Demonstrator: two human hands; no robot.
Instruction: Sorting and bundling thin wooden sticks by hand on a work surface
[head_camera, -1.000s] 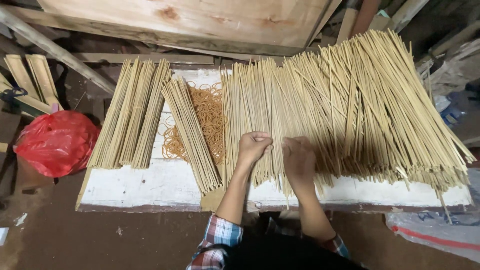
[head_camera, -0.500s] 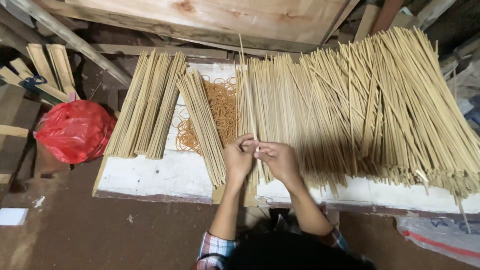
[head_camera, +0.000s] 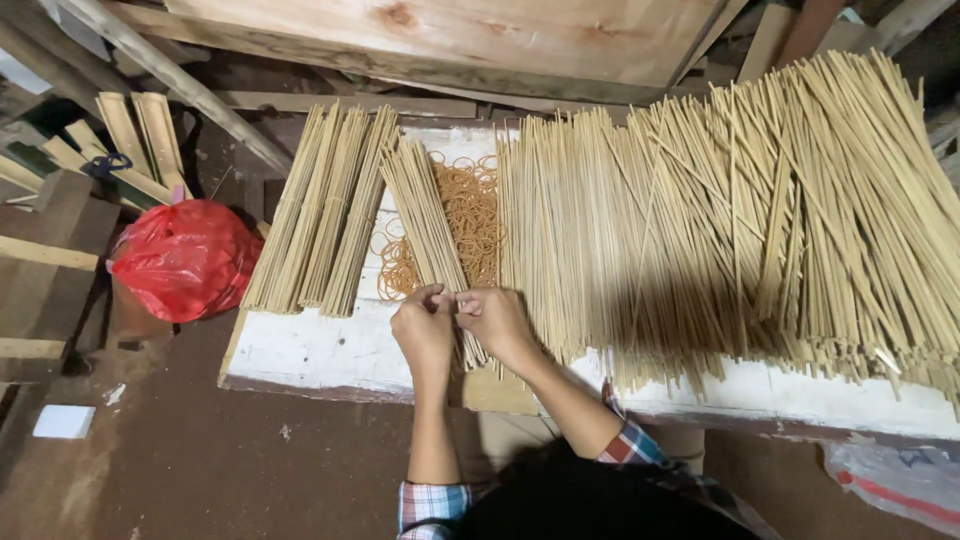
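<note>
Two hands meet at the near end of a small bundle of thin pale bamboo sticks (head_camera: 432, 225), which lies slanted on the white painted wooden board (head_camera: 320, 350). Both the left hand (head_camera: 424, 333) and the right hand (head_camera: 497, 322) are curled with fingertips pinched on the bundle's near end. Behind it sits a heap of tan rubber bands (head_camera: 470, 215). Tied stick bundles (head_camera: 325, 205) lie to the left, a broad loose spread of sticks (head_camera: 740, 210) to the right. A red plastic bag (head_camera: 185, 258) rests off the board's left edge.
</note>
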